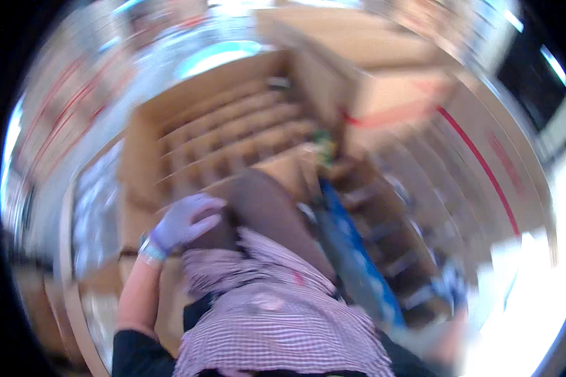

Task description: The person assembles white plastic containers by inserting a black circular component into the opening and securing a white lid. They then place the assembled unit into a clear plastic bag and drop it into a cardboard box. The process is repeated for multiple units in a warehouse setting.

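My left hand [185, 221], in a thin lavender glove, rests by my knee with thumb and fingers apart and nothing in it. In front of it is an open cardboard box [146, 147] with a grid of cardboard dividers [233, 129]. My right hand [448, 288] is at the lower right, smeared by motion, so its fingers and anything in them cannot be made out. It is nearest to a second divided carton [383, 248] on my right. Between that carton and my leg runs a blue strip [361, 251], its kind unclear.
Cartons with red stripes [484, 169] stand at the right, and more red-striped cartons [66, 113] at the far left. A raised box flap [327, 69] borders the front box. Clear plastic-looking wrap [97, 207] lies at left. A small green and yellow item [324, 147] sits between the boxes.
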Action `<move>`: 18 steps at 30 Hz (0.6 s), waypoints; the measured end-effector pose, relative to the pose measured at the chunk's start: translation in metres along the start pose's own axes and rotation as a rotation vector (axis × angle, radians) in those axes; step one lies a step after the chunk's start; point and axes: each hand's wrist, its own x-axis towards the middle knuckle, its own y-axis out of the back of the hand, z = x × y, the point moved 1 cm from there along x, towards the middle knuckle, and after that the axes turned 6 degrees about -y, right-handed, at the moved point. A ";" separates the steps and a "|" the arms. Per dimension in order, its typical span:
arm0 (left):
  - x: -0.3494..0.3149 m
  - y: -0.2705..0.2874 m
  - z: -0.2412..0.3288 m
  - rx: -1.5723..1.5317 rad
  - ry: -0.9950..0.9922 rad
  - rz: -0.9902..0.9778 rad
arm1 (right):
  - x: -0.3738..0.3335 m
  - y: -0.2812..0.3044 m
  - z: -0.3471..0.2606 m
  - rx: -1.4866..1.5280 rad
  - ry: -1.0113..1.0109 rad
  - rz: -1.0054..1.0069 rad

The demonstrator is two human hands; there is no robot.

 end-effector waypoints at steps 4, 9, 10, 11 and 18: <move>-0.084 0.044 -0.059 0.135 0.234 0.277 | 0.033 -0.060 -0.117 -0.027 0.214 -0.179; -0.195 0.078 -0.123 0.150 0.672 0.573 | 0.046 -0.120 -0.213 -0.205 0.326 -0.303; -0.222 0.077 -0.147 0.205 0.719 0.629 | 0.051 -0.130 -0.224 -0.230 0.334 -0.317; -0.249 0.080 -0.170 0.252 0.767 0.674 | 0.051 -0.137 -0.235 -0.257 0.338 -0.331; -0.319 0.129 -0.335 -0.247 1.322 1.171 | 0.064 -0.148 -0.239 -0.386 0.267 -0.355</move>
